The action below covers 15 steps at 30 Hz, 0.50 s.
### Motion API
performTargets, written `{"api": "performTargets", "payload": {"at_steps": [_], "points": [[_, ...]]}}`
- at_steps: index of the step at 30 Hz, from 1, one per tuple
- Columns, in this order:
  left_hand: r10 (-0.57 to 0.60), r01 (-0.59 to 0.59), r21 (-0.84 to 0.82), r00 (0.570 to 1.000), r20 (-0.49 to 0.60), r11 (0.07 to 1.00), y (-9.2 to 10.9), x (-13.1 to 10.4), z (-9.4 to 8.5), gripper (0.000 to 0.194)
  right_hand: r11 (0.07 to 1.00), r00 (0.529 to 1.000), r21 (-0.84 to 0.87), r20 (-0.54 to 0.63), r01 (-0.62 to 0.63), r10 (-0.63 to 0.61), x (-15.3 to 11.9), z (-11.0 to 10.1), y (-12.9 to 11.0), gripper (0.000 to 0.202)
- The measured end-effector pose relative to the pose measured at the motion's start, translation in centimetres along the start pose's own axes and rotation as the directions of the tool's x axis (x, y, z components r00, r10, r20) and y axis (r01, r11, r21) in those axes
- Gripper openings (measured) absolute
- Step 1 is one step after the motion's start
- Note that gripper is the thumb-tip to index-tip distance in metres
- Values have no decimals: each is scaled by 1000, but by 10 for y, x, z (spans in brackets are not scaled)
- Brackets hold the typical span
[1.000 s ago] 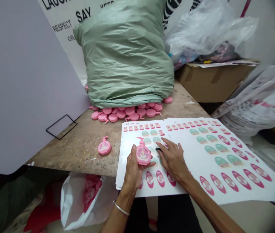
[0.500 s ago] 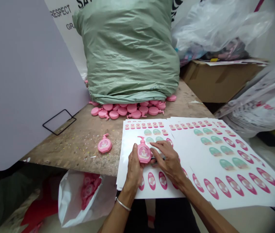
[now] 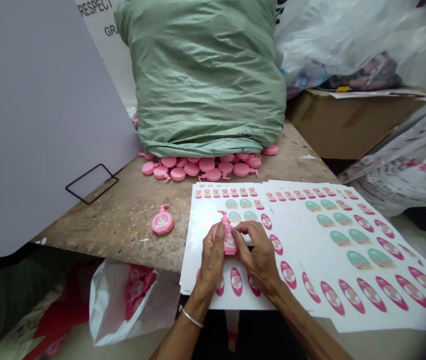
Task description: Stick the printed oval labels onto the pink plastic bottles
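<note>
Step in hand, by appearance: seating a printed label on the front of a flat, rounded pink plastic pump bottle [image 3: 230, 243]. Location: between both hands, pump uppermost, over a glossy white sheet of pink and green printed labels [image 3: 205, 212]; contact with the sheet, cannot tell.

Left hand [image 3: 213, 255]: closed around the left side of the bottle, thumb laid along the front, remaining fingers hidden behind. Right hand [image 3: 258, 255]: fingers bent, tips of thumb and forefinger gathered at the right edge of the front. Pinch or mere press: cannot tell. Beneath the right palm, a dark sliver [image 3: 251, 248], too little exposed to identify.

Just left of the sheet, on the worn wooden tabletop [image 3: 122, 220]: a second pink pump bottle [image 3: 162, 221], picture label on its upper face. Farther back: a heap of plain pink bottles [image 3: 206, 164] beneath a bulky green plastic sack [image 3: 205, 85].

Next move, as judged from this hold: keep the left grip firm, press outward toward the right edge, check for lifted corners or trapped air. Release only with the edge flat.
</note>
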<state>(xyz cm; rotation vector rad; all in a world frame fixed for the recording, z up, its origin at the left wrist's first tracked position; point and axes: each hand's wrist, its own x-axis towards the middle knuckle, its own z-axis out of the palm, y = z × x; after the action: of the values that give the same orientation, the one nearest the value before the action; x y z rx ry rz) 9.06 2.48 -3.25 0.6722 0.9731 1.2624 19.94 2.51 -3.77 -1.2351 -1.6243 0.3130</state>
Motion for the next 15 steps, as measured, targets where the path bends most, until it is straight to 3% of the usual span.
{"api": "performTargets", "payload": {"at_steps": [3,8,15], "points": [[55,-56,19,998,34,998,5,-1,4,30,1000,997,-15,69,-20,21,1,-2,-4,7],[-84,86,-147,996,16,985,12,-3,7,31,984,972,60,179,-166,153,3,-13,-16,10],[-147,165,-228,985,94,960,17,-8,9,38,978,962,82,213,-191,170,-2,-25,-27,8]]}}
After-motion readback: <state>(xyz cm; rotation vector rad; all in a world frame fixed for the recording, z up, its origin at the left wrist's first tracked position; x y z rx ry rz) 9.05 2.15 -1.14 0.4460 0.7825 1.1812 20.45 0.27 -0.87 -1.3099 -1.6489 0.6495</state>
